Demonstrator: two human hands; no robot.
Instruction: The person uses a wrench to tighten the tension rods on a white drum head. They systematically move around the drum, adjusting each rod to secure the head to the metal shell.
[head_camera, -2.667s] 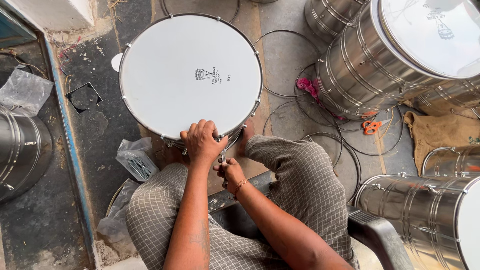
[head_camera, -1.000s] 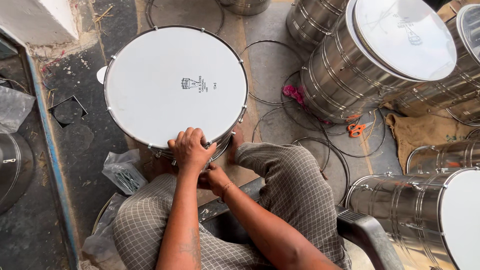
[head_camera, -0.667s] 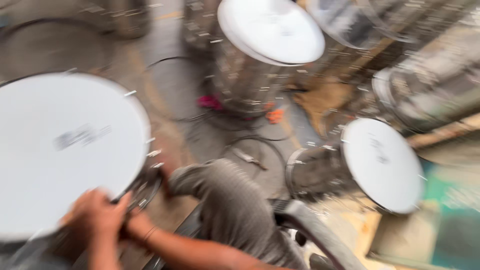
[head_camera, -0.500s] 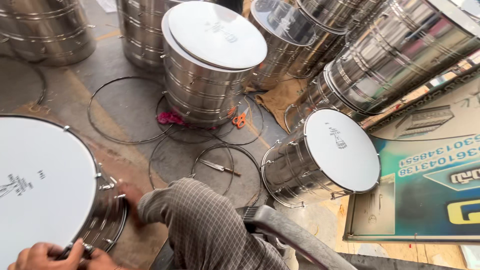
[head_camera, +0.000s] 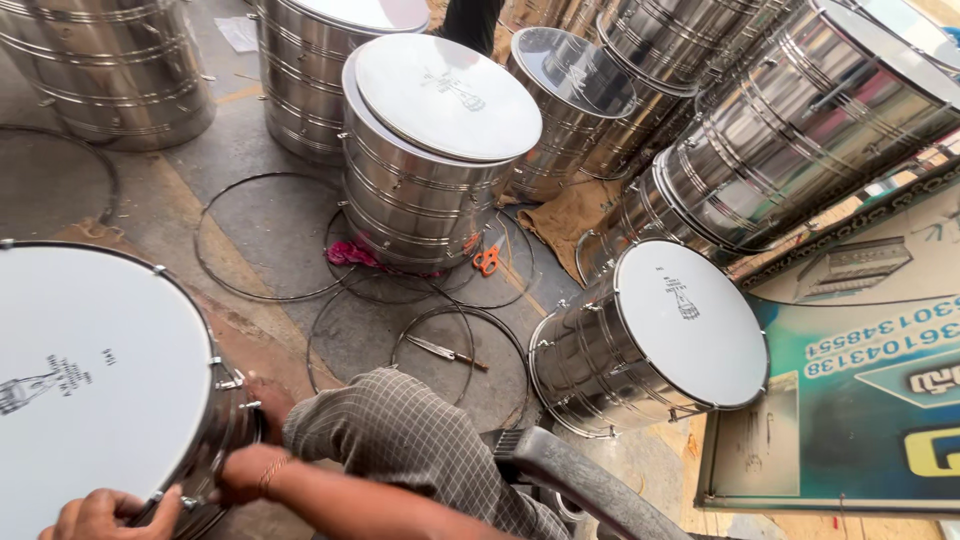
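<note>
Grip: left hand (head_camera: 95, 515) and right hand (head_camera: 240, 472) both closed on rim hardware of white-headed drum (head_camera: 90, 380), bottom left by knee (head_camera: 390, 430). Risk: view turned away from hands; fingers could slip, pinch on tension rod (head_camera: 228, 382).

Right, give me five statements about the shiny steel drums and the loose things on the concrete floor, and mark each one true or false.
1. Both hands, left hand and right hand, are at the rim of the white-skinned steel drum. True.
2. Orange-handled scissors lie on the floor. True.
3. The thin wire hoops hang on a wall. False: they lie flat on the floor.
4. The metal hand tool lies inside a hoop. True.
5. The pink cloth scrap sits on a drumhead. False: on the floor.
</note>
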